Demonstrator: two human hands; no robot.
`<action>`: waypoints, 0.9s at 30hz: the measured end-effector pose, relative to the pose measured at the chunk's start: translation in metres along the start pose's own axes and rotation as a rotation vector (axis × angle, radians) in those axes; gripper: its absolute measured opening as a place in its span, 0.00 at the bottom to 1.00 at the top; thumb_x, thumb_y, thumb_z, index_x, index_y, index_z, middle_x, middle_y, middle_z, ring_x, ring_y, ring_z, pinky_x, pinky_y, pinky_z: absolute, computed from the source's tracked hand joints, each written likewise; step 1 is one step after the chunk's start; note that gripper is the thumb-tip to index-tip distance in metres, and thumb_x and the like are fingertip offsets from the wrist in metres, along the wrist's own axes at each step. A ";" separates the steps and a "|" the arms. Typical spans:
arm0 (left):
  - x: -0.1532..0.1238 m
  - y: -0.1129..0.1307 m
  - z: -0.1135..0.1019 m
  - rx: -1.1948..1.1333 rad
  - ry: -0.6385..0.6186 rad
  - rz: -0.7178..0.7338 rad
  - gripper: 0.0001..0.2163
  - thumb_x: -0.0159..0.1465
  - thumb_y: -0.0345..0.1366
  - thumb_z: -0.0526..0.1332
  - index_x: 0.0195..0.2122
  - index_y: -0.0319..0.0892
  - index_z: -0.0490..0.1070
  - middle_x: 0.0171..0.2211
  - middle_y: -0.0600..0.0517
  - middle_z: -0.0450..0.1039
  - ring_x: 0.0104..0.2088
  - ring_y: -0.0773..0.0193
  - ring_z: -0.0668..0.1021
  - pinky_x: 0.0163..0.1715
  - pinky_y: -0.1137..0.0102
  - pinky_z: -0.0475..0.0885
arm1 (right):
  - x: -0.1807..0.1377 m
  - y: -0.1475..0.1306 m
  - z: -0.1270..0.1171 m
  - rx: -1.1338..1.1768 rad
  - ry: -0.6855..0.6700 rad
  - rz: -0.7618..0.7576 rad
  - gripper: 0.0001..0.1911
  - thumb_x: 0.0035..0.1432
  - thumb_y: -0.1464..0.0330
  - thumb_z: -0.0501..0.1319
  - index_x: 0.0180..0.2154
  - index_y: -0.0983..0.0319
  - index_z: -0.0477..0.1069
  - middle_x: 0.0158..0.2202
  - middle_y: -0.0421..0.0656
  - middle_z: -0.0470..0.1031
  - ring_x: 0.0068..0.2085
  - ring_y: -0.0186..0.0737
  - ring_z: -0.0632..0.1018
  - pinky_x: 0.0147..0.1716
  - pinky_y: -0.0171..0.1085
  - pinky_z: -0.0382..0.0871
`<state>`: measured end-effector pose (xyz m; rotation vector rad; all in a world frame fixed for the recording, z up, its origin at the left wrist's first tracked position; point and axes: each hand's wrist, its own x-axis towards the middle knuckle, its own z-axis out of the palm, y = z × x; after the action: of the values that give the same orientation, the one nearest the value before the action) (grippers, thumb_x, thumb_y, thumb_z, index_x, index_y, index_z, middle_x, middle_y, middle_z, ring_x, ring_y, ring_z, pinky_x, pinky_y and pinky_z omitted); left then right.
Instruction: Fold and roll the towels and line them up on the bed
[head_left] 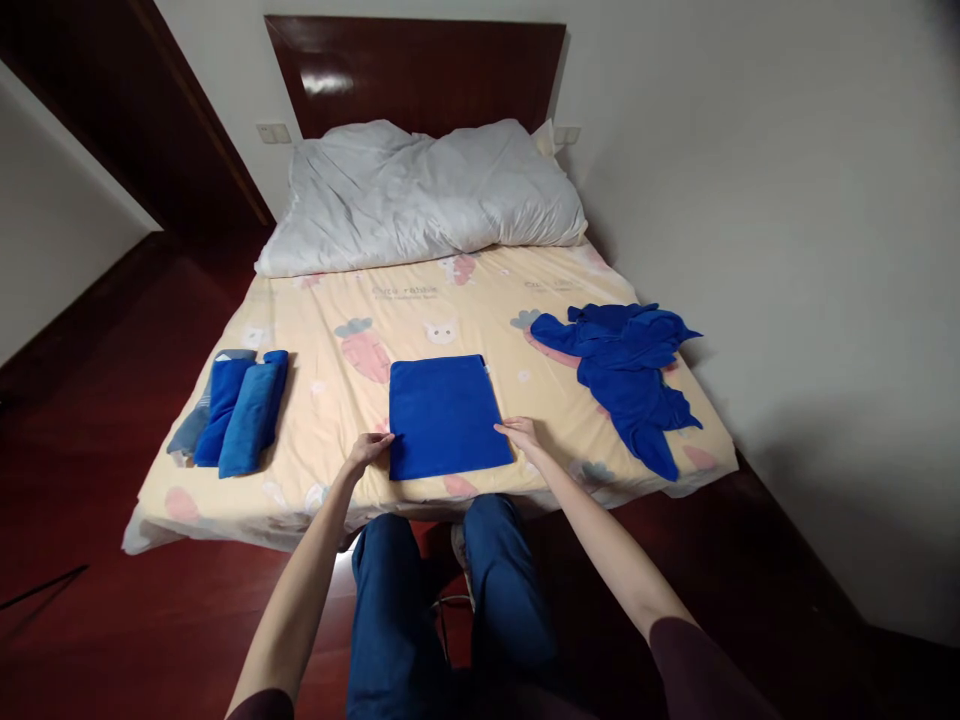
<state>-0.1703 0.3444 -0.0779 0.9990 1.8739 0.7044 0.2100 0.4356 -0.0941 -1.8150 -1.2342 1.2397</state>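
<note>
A blue towel (448, 415) lies flat on the bed in front of me as a smooth, near-square panel. At its left edge, my left hand (371, 447) is closed, thumb and fingers pinching the cloth. My right hand (519, 433) pinches the right edge at about the same height. Off to the left, several rolled towels (247, 415) in blue and grey-blue lie side by side. A loose, crumpled heap of blue towels (630, 370) sits on the right side of the bed.
The bed (322, 310) has a pale yellow sheet printed with carrots and cats. A bunched grey-white quilt (435, 195) lies against the dark wooden headboard (420, 75). Walls stand behind and to the right. My knees (450, 560) are at the bed's front edge.
</note>
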 end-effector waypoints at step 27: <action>0.209 0.078 0.030 0.308 0.538 0.180 0.15 0.71 0.48 0.58 0.43 0.45 0.81 0.43 0.42 0.83 0.45 0.46 0.83 0.46 0.59 0.74 | 0.188 -0.085 0.084 -0.706 0.195 -0.206 0.16 0.73 0.58 0.56 0.44 0.57 0.80 0.42 0.49 0.83 0.44 0.47 0.81 0.44 0.39 0.68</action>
<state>-0.1778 0.5657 -0.1206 1.2757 2.4344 0.8700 0.1263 0.6399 -0.1202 -2.1378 -1.8338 0.5152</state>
